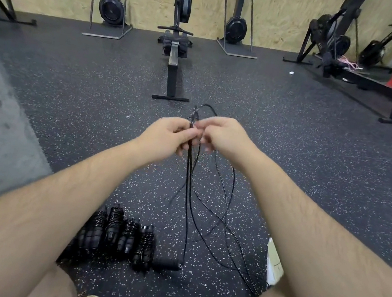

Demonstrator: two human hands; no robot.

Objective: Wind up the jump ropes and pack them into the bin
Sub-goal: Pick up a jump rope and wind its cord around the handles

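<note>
Over the floor (68, 102), the loose rope (188, 198) hung at centre from both hands, its loops trailing down beside the wound ropes (114, 235) at near left. The left hand (166, 136) and right hand (225, 135) each had a pinching grip on its strands. The loops crossed, so winding could knot them, or drag the handle (167, 264) into the wound ropes.

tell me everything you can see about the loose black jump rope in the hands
The jump rope is a thin, glossy black cord, unwound. Both the left hand and right hand pinch several strands gathered together; a small loop sticks up above them. Below, long loose loops hang and trail over the speckled floor. One black handle lies on the floor beside the wound ropes.
</note>
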